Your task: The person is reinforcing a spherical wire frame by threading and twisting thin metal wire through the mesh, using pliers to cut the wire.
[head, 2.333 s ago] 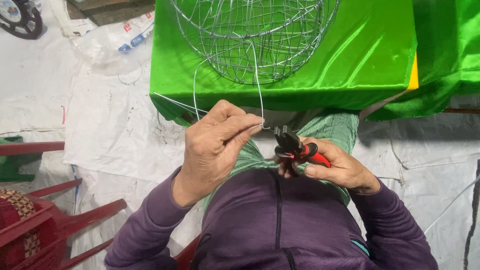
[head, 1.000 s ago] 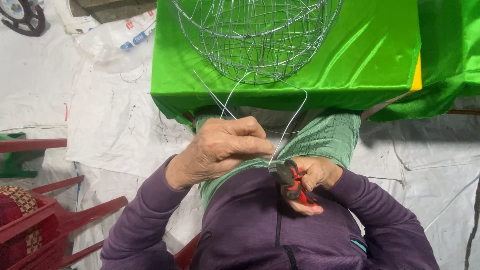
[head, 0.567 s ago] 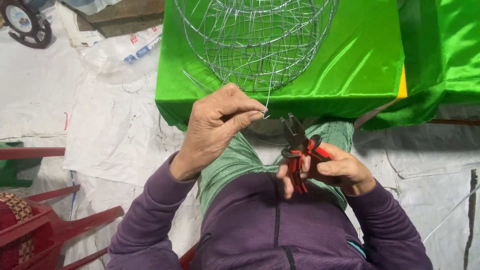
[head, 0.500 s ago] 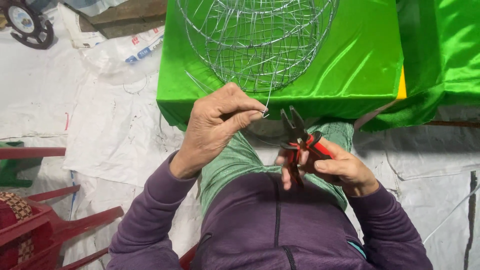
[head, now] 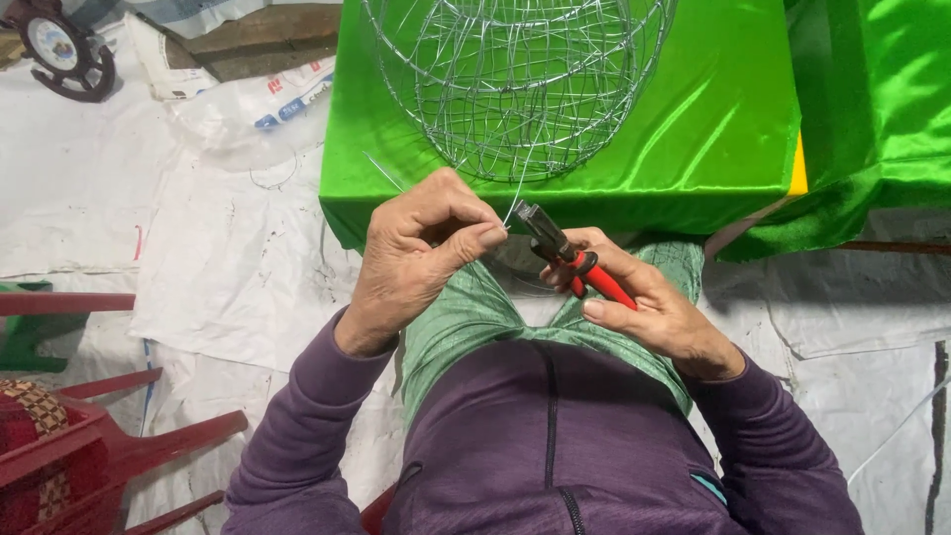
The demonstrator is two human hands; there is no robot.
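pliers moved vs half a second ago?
Yes. The pliers in the right hand have swung left toward the left hand; their nose now meets the wire at the fingertips, just below the green table edge.

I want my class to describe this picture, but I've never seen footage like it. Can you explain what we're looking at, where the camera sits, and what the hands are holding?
There is no machine here: a person works with bare hands, and the single camera is worn on their head, looking down at their lap. The left hand pinches the end of a thin wire between thumb and fingers. The right hand grips red-handled pliers, their nose brought close to that wire end. The wire leads up to a round wire frame standing on a table covered in shiny green cloth. White sheeting covers the floor, and a red plastic chair stands to the left.
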